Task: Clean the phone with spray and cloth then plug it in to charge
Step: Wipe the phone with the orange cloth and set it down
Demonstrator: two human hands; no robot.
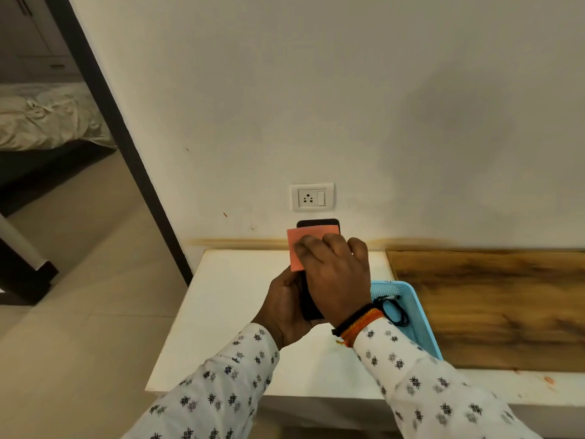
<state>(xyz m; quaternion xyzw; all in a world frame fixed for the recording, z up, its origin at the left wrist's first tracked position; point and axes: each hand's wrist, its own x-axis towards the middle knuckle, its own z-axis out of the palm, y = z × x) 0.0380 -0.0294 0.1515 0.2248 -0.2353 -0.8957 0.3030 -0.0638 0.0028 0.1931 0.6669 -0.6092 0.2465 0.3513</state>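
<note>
A black phone [316, 224] is held upright above the white table, its top edge just below the wall socket [312, 197]. My left hand [286, 307] grips its lower half from the left and behind. My right hand [336, 274] presses a folded pink cloth [296, 248] flat against the phone's face and covers most of the screen. No spray bottle is in view.
The white table [234, 312] stands against the wall, with a wooden panel [493, 305] to the right. A light blue perforated tray [411, 312] holding a black cord lies behind my right wrist. An open doorway with a bed is at the left.
</note>
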